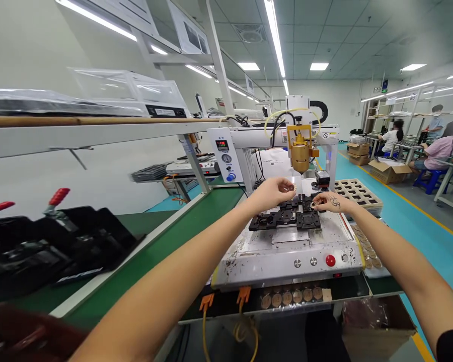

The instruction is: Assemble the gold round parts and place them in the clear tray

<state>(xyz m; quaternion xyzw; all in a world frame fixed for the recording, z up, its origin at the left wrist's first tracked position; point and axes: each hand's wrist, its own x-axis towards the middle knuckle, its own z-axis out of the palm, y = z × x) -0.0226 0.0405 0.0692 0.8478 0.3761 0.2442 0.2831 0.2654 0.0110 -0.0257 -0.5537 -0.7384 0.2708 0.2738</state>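
Note:
My left hand (275, 192) is closed in a pinch above the left part of a black fixture (308, 220). Between its fingertips shows a small round copper-coloured piece (293, 187). My right hand (335, 202) is at the fixture's right side, thumb and fingers pressed together over it. A small shiny bit shows at those fingertips, too small to name. The fixture lies on the white bed of a benchtop machine (249, 254). Over it, behind my hands, hangs a gold-coloured machine head (300, 153).
Right of the machine stands a tray with dark pockets (357, 192), with a sheet of round copper-coloured discs (368, 251) nearer me. A strip of similar discs (287, 299) lies below the front panel, which carries a red button (330, 260). Black clamp fixtures (79, 241) stand at left.

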